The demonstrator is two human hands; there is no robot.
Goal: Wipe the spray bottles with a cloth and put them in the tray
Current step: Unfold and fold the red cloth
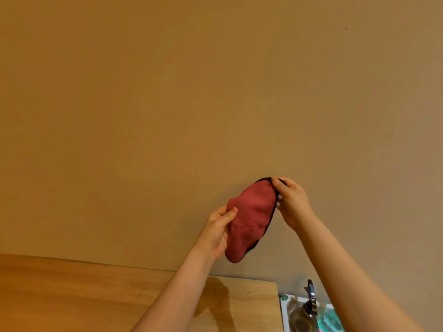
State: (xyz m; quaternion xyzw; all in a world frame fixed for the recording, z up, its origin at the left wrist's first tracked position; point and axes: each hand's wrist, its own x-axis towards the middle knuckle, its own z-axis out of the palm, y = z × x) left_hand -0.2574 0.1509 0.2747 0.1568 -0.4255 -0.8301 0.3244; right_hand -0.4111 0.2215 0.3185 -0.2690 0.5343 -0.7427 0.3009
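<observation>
- Nearest, btm right: a spray bottle (302, 317), brownish clear body w/ dark trigger head, stands in a tray (283, 315) w/ pale rim & green pattern inside. Partly cut off by the frame edge & the right forearm.
- Tray sits just beside the right end of the wooden counter (96, 295); can't tell if they touch. Arm shadows fall on the counter top.
- Both bare forearms reach up & fwd from the btm edge, raised well above the counter.
- Left hand (217, 232): palm up, fingers behind the lower part of the red cloth (250, 219), thumb pressed on its front face, so it's clamped on the cloth.
- Right hand (291, 202): fingers curled over, pinching the cloth's top edge by its black trim.
- Cloth hangs btwn the two hands in mid-air, slanting from upper right to lower left, black border showing along its right side & btm tip. Not touching the bottle.
- Farthest: plain tan wall (167, 104) behind everything, fills most of the view.
</observation>
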